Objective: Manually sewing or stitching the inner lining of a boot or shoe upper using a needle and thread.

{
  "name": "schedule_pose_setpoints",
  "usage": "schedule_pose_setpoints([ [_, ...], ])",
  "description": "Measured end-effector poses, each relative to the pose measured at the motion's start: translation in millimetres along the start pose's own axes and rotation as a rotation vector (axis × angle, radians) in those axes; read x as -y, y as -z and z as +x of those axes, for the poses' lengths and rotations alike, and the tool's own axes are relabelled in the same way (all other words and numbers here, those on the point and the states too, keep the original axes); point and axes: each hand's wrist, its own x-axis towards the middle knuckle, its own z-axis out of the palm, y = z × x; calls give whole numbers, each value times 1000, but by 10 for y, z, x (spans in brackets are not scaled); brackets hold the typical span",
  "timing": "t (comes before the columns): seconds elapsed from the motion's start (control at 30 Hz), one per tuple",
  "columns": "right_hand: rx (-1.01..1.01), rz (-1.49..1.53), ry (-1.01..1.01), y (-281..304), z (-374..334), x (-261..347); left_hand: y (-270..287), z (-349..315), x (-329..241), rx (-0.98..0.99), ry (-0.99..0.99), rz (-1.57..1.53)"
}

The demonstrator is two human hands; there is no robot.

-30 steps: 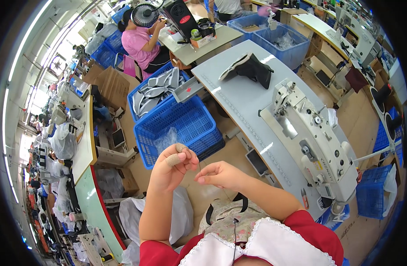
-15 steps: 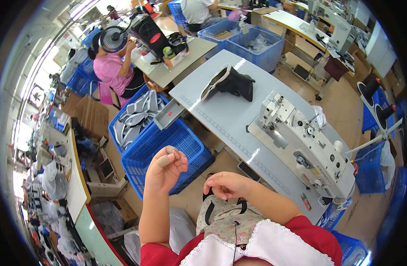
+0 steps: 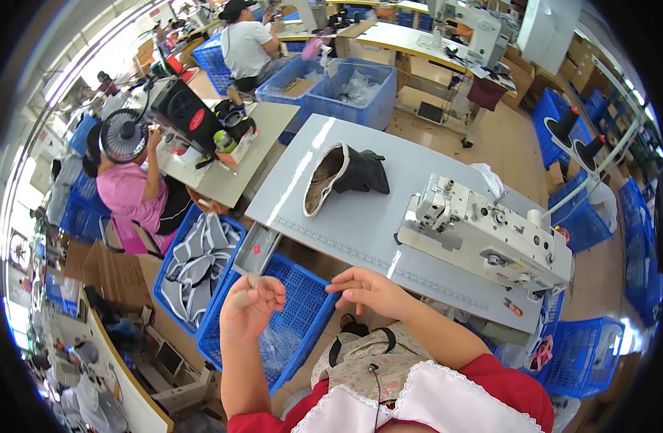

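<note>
My left hand point(image 3: 252, 307) is loosely curled above a blue plastic basket point(image 3: 320, 296), thumb against the fingers and nothing visible in it. Tan covers are on some of its fingertips. To its right, my right hand point(image 3: 371, 291) holds nothing; its fingers reach out a little apart, near the table's front edge. On the grey sewing table point(image 3: 418, 155) lies a black boot upper point(image 3: 365, 173), its pale-rimmed opening facing left. Neither hand touches it. A white sewing machine point(image 3: 490, 234) stands on the table's right part.
Orange-handled thread snips point(image 3: 514, 307) lie at the table's near right. Left of the basket, another blue crate point(image 3: 162, 289) holds grey, white-edged pieces point(image 3: 205, 263). A thread stand point(image 3: 598, 173) rises behind the machine. A person in pink point(image 3: 133, 195) sits at the left, beside a fan point(image 3: 124, 136).
The view has shifted, with the table and boot upper now lower and further left. My right hand has risen and its fingers have straightened. My left hand stays curled.
</note>
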Motion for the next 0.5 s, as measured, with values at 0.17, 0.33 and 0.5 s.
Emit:
schedule_pose_setpoints([
  [0.17, -204, 22, 200, -5, 97, 78, 223, -91, -63, 97, 54, 114],
  [0.33, -345, 42, 172, 21, 199, 173, 301, -89, 9, 109, 49, 128],
  [0.5, -234, -92, 246, 132, 264, 82, 294, 2, -17, 107, 80, -124],
])
